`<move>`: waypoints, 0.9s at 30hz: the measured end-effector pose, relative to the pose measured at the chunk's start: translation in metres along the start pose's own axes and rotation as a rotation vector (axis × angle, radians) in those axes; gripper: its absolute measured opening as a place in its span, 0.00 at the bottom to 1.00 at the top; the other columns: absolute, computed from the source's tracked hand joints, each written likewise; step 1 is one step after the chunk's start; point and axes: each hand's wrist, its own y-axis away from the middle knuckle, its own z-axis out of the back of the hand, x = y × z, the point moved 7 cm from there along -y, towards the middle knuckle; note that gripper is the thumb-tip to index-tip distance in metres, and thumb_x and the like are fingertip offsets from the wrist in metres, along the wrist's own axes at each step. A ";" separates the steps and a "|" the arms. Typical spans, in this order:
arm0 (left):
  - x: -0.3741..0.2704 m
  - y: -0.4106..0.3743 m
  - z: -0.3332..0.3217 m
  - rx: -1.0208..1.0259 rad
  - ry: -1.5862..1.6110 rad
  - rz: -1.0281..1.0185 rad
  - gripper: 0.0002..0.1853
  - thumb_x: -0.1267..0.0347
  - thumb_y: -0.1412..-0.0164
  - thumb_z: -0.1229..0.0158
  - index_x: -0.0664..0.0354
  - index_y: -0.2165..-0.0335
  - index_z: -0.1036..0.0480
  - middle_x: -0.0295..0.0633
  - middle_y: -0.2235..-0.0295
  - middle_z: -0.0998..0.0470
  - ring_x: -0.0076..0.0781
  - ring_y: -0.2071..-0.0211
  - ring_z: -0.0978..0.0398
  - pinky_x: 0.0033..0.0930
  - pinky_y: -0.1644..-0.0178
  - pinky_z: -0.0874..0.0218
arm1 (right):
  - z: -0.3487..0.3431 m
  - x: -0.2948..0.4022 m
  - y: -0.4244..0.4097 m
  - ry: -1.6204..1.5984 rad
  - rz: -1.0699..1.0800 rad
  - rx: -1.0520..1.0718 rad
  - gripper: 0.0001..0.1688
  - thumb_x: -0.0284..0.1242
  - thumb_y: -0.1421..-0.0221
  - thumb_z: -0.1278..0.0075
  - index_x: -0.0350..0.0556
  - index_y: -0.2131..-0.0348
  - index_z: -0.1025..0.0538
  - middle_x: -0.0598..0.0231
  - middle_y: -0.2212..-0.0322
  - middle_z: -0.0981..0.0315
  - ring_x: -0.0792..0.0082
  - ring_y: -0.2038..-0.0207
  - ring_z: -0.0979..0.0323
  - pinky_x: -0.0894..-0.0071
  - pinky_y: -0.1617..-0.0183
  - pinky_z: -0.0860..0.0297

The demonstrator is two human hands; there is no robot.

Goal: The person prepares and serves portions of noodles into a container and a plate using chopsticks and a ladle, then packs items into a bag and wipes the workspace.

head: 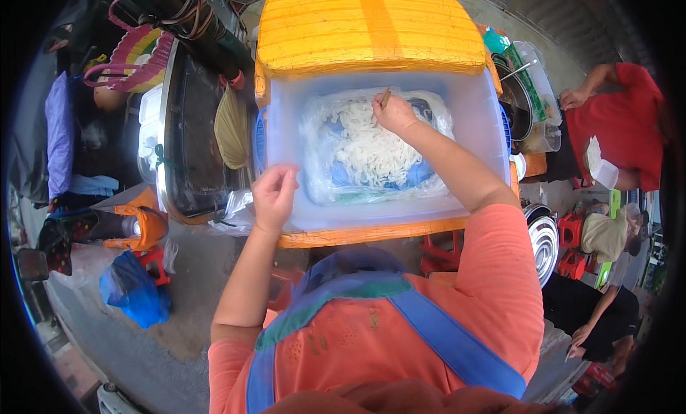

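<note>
White noodle-like strips (pixel 378 159), probably flat rice noodles, lie heaped on clear plastic film (pixel 320 178) inside a translucent plastic tub (pixel 471 108) with blue handles. Over the far part of the heap is my right hand (pixel 396 113), gripping a thin wooden utensil (pixel 385 96), likely chopsticks; its lower end is lost among the strips. My left hand (pixel 275 191) hovers by the tub's near left corner, fingers loosely curled and seemingly holding nothing. Around the tub runs an orange-taped box rim (pixel 370 233), and its bulky yellow taped lid (pixel 321 33) stands at the far side.
At left are a dark metal-edged counter (pixel 198 124), a hanging tan bag (pixel 232 127) and white foam containers (pixel 150 111). To the right stand a dark pot (pixel 517 113) and round metal lids (pixel 544 248). Beyond them is a person in red (pixel 616 124), and others sit farther off.
</note>
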 end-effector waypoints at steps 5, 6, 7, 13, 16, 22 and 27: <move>0.009 0.001 0.001 -0.014 0.011 0.005 0.04 0.77 0.44 0.45 0.67 0.69 0.25 0.36 0.76 0.27 0.19 0.78 0.29 0.20 0.74 0.39 | -0.016 0.059 0.067 -0.320 0.185 0.457 0.12 0.37 0.42 0.57 0.51 0.67 0.26 0.59 0.72 0.26 0.54 0.66 0.28 0.65 0.59 0.31; 0.007 -0.001 -0.001 -0.003 0.004 -0.004 0.04 0.77 0.44 0.45 0.67 0.69 0.25 0.36 0.76 0.27 0.19 0.78 0.29 0.20 0.74 0.39 | -0.042 0.056 0.086 -0.371 0.254 0.636 0.09 0.36 0.44 0.53 0.53 0.67 0.26 0.62 0.71 0.26 0.58 0.66 0.30 0.70 0.57 0.32; 0.007 -0.001 -0.001 0.000 -0.007 -0.007 0.04 0.77 0.44 0.45 0.67 0.69 0.25 0.36 0.76 0.27 0.19 0.78 0.29 0.20 0.74 0.39 | -0.043 0.065 0.098 -0.179 0.556 0.603 0.08 0.35 0.44 0.53 0.53 0.68 0.27 0.61 0.71 0.26 0.57 0.65 0.29 0.66 0.59 0.31; 0.004 0.001 0.000 -0.002 -0.032 -0.007 0.06 0.76 0.40 0.49 0.68 0.68 0.26 0.33 0.78 0.29 0.16 0.77 0.33 0.17 0.72 0.42 | -0.015 0.034 0.032 0.223 0.464 0.347 0.07 0.32 0.48 0.51 0.49 0.72 0.29 0.57 0.73 0.28 0.52 0.68 0.28 0.57 0.63 0.31; 0.005 0.000 -0.001 0.002 -0.014 -0.005 0.07 0.75 0.40 0.50 0.68 0.68 0.26 0.33 0.78 0.29 0.16 0.77 0.33 0.17 0.72 0.42 | -0.036 0.039 0.084 -0.179 0.451 0.576 0.08 0.33 0.46 0.52 0.50 0.73 0.30 0.59 0.75 0.28 0.53 0.70 0.29 0.60 0.64 0.32; 0.004 0.002 0.000 0.011 -0.030 -0.013 0.07 0.75 0.39 0.50 0.68 0.68 0.26 0.32 0.78 0.29 0.16 0.77 0.33 0.17 0.72 0.43 | 0.033 0.011 0.043 -0.186 0.177 0.140 0.13 0.36 0.42 0.58 0.47 0.72 0.28 0.54 0.77 0.27 0.50 0.70 0.28 0.57 0.65 0.32; 0.004 0.000 -0.002 0.014 -0.011 -0.010 0.07 0.75 0.40 0.49 0.68 0.68 0.26 0.32 0.78 0.29 0.15 0.77 0.33 0.17 0.72 0.43 | 0.053 -0.045 0.025 -0.042 -0.120 -0.101 0.17 0.39 0.43 0.60 0.45 0.71 0.28 0.50 0.77 0.26 0.47 0.70 0.28 0.56 0.63 0.31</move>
